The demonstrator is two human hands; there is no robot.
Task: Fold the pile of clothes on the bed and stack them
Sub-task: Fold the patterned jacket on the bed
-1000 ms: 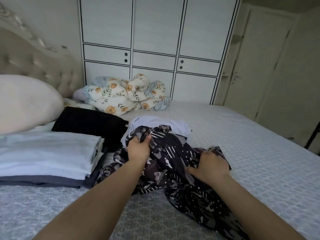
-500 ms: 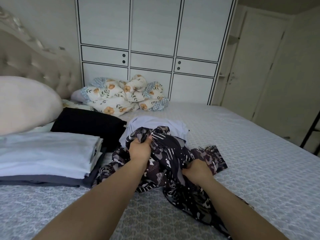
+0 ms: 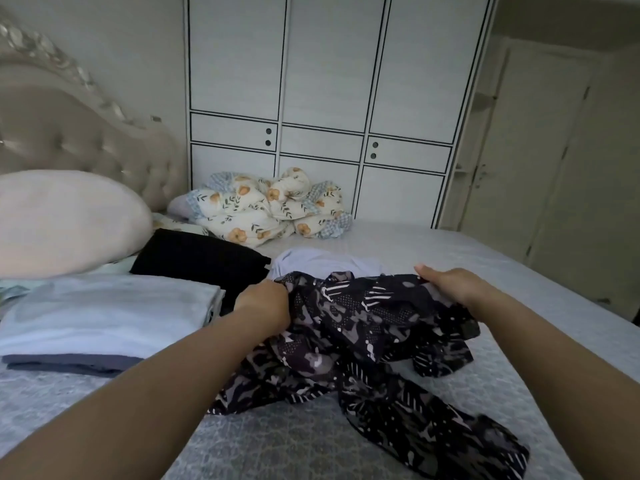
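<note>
Left hand curled tight on the top edge of the dark patterned garment, fingers buried in the cloth; right hand also gripping that edge, fingers bent over it, thumb pointing to 10 o'clock — the two hands well apart, the edge stretched between them; the rest of the garment lies crumpled on the bed and trails toward 5 o'clock.

Just past the garment at 12 o'clock, a pale lilac garment, partly covered by the dark one; at 9 o'clock of the left hand, a folded stack — pale blue pieces on top, a grey-blue one at the bottom; behind the stack, touching it, a folded black piece.

Bed cover grey with a fine woven pattern; pink pillow at 10 o'clock against a tufted headboard; a bunched floral quilt at the far side of the bed at 12 o'clock; behind it a white wardrobe with black trim lines; a closed door at 2 o'clock.
</note>
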